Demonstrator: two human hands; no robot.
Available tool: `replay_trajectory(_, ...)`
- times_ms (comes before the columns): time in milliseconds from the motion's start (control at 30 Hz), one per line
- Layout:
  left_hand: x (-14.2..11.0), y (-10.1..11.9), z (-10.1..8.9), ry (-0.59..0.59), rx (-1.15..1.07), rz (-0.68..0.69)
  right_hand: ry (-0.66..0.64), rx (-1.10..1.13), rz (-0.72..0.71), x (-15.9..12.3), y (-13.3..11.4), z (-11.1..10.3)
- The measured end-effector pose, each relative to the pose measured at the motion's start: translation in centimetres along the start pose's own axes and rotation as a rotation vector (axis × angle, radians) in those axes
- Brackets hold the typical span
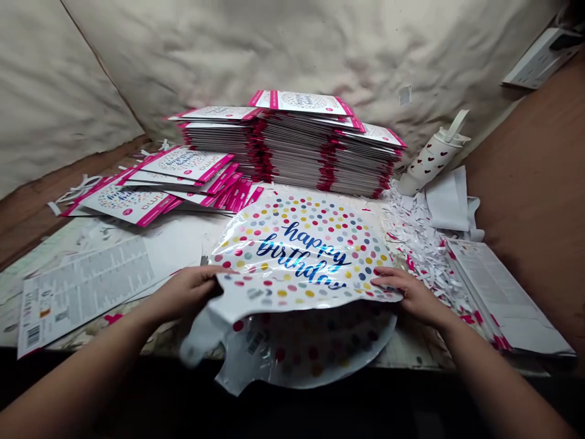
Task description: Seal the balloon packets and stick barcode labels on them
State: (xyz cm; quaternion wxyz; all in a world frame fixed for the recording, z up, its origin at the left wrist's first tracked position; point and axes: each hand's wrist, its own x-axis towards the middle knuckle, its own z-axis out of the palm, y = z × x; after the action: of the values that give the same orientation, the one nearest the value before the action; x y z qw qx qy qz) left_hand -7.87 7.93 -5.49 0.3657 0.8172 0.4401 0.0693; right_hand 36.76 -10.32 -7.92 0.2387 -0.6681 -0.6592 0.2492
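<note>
Foil birthday balloon (297, 256) lies flat and uninflated on a worn table top (411, 353), close to the near edge, with "happy birthday" printed in blue among coloured dots; a second dotted foil layer (311, 353) lies beneath it, its neck pointing toward the person, though I cannot tell whether it is a separate balloon. The left hand (183, 294) is mostly closed, its fingers curled over the upper foil's left edge and seeming to have hold of it; the right hand (414, 296) is nearly open, its fingers slightly spread and resting on the right rim without a clear pinch. The foil looks very light, thin and slippery; it should flex and crease easily, so the sealed rim seems the surest place to hold, with the hands well apart. Stacks of pink-edged balloon packets (320, 146) stand beyond it; shredded white paper (423, 250) lies to the right, near a white bottle with red hearts (433, 157); a printed barcode sheet (86, 286) lies to the left.
</note>
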Motion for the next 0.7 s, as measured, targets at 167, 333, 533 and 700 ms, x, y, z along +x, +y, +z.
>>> replay_trajectory(167, 3.9, 1.6, -1.1, 0.138, 0.068, -0.242, -0.091, 0.227, 0.363, 4.4, 0.6, -1.7)
replay_trajectory(333, 3.2, 4.6, 1.9, 0.534, 0.56, -0.038, -0.059, 0.169, 0.459, 6.6, 1.3, -1.3)
replay_trajectory(533, -2.3, 9.4, 6.7, -0.151, 0.476, 0.773, 0.009, 0.048, 0.51, 6.8, 0.6, -1.3)
replay_trajectory(700, -0.9, 10.2, 6.1, -0.203, 0.457, 0.68, 0.079, -0.027, 0.442, 7.2, -0.7, -1.1)
